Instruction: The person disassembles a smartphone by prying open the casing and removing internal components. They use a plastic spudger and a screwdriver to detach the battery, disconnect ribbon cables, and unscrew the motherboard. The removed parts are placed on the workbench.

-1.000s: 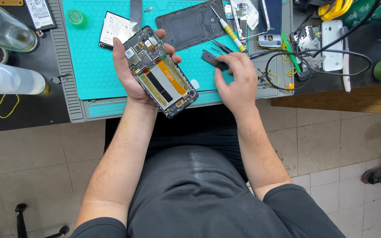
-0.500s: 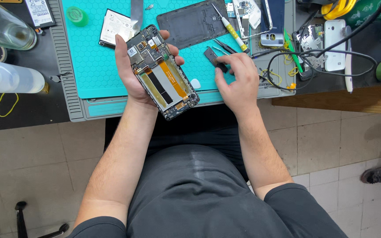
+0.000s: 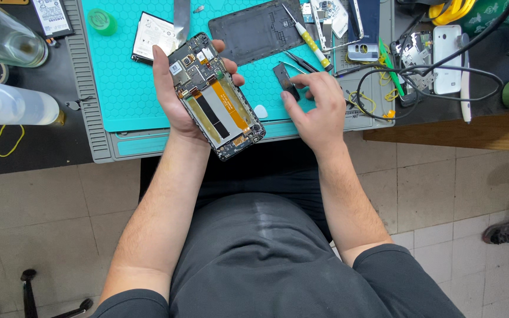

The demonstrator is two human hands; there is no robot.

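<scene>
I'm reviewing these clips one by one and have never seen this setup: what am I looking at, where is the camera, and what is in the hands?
There is no machine here: a seated person works with bare hands, and the one camera sits on their head, looking down. The left hand holds an opened smartphone with its back removed, so circuit board and orange ribbon cables show. The right hand rests its fingertips on a small dark part lying on the teal repair mat. Also on the mat: the phone's dark back cover, a flat battery, a yellow-handled screwdriver and tweezers. A clear spray bottle lies to the left.
</scene>
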